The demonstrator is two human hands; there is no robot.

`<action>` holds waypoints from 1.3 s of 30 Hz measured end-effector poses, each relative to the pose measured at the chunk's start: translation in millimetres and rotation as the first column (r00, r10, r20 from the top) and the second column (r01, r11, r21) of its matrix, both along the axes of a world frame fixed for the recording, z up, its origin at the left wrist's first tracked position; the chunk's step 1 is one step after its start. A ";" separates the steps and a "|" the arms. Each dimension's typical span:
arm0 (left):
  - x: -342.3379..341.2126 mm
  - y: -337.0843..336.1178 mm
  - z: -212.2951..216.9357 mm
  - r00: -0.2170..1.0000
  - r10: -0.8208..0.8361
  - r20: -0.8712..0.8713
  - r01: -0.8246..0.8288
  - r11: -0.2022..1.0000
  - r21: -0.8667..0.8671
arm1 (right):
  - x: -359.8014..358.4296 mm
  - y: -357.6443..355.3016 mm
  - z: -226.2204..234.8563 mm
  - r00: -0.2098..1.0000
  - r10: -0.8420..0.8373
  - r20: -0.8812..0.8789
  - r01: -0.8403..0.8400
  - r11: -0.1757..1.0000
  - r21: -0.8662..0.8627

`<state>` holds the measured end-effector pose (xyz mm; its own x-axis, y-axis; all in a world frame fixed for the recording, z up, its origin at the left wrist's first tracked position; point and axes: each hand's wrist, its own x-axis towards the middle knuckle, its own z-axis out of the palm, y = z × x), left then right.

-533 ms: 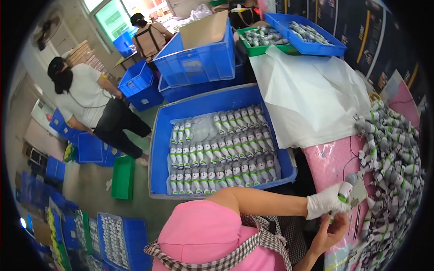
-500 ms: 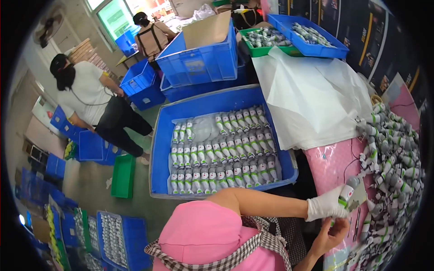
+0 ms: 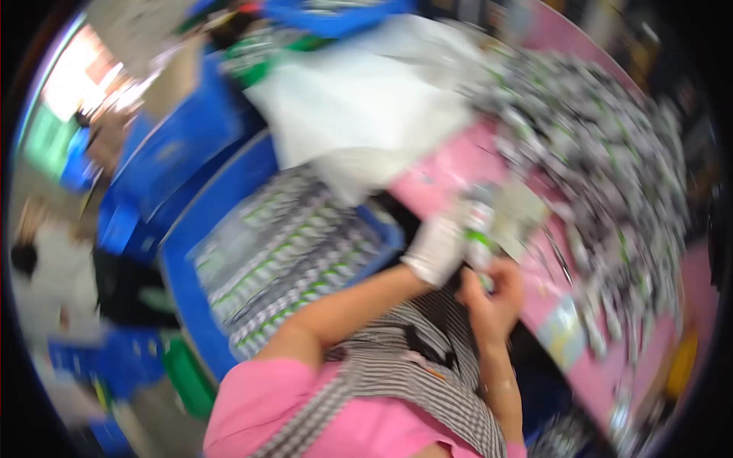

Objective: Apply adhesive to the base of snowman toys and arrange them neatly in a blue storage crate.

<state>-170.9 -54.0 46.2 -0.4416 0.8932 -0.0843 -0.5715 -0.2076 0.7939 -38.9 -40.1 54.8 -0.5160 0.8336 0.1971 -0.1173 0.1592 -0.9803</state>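
My left hand (image 3: 443,244), in a white glove, is closed around a grey-and-white piece (image 3: 480,216) with a green band; its exact kind is blurred. Just below, my bare right hand (image 3: 492,301) has its fingers pinched together at the piece's lower end, with a bit of green and white between them that I cannot make out. Both hands are over the near edge of the pink-covered table (image 3: 443,179). A pale flat square (image 3: 521,217) lies right beside the held piece. Similar pieces form a large heap (image 3: 611,145) on the table.
A thin dark tool (image 3: 559,256) lies right of my hands. To the left, a blue crate (image 3: 229,195) holds rows of similar pieces. A white sheet (image 3: 359,99) covers the table's far part. More blue crates (image 3: 179,133) stand behind; a person (image 3: 57,267) is at far left.
My view has swung right, so the crate and table appear shifted left and tilted, with motion blur. Both hands still work together at the same piece.
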 end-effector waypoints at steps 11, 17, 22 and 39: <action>11.8 -6.7 20.6 0.952 -0.184 -0.245 0.145 0.975 -0.170 | 9.2 14.9 -8.2 0.997 -0.036 -0.069 0.024 0.987 -0.159; 23.7 -7.3 14.5 0.949 -0.104 -0.297 0.051 0.982 -0.180 | 11.8 12.1 -14.0 0.996 -0.060 0.062 0.058 0.998 0.034; 23.4 -4.4 14.7 0.951 -0.049 -0.307 -0.009 0.982 -0.186 | 8.4 4.5 -9.7 0.994 -0.104 0.032 0.094 0.971 0.220; -10.0 -1.5 6.8 0.977 -0.103 0.189 0.098 0.995 0.035 | 83.2 87.0 -23.4 0.639 -0.696 0.328 0.291 0.614 0.734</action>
<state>-181.0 -55.5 53.0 -0.3279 0.9350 -0.1350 -0.7308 -0.1605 0.6635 44.4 46.9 31.4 -0.2276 0.7969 0.5595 0.6694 0.5454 -0.5045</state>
